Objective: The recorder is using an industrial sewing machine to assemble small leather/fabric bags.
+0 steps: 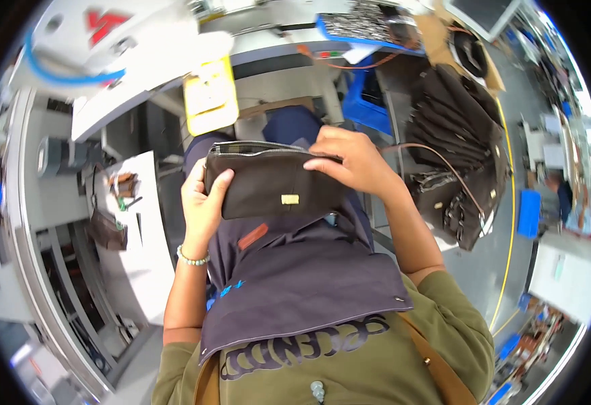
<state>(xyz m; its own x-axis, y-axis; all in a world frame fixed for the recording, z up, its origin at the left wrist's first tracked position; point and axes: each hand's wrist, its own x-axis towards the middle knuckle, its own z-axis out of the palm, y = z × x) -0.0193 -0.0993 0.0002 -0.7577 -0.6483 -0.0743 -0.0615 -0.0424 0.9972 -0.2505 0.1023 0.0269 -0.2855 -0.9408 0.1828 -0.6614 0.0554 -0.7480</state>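
A dark brown zip pouch (261, 185) is held up over my lap, its zipper edge toward the far side. A small gold-coloured plate (290, 200) sits on its front. The zipper looks partly undone, and some lining shows at the top left. My left hand (203, 199) grips the pouch's left end, thumb on the front. At the top right, my right hand (349, 156) pinches the zipper edge, thumb in front and fingers behind; any zipper pull there is hidden. Below the pouch, a reddish-brown strip (253, 235) lies against my dark apron (302, 290).
A white machine (140, 44) stands at the upper left, with a yellow tray (211, 121) beside it. Dark bags (454, 135) are piled at the right, near a blue bin (368, 108). On the left, a small brown bag (108, 231) lies by a white tabletop (143, 277).
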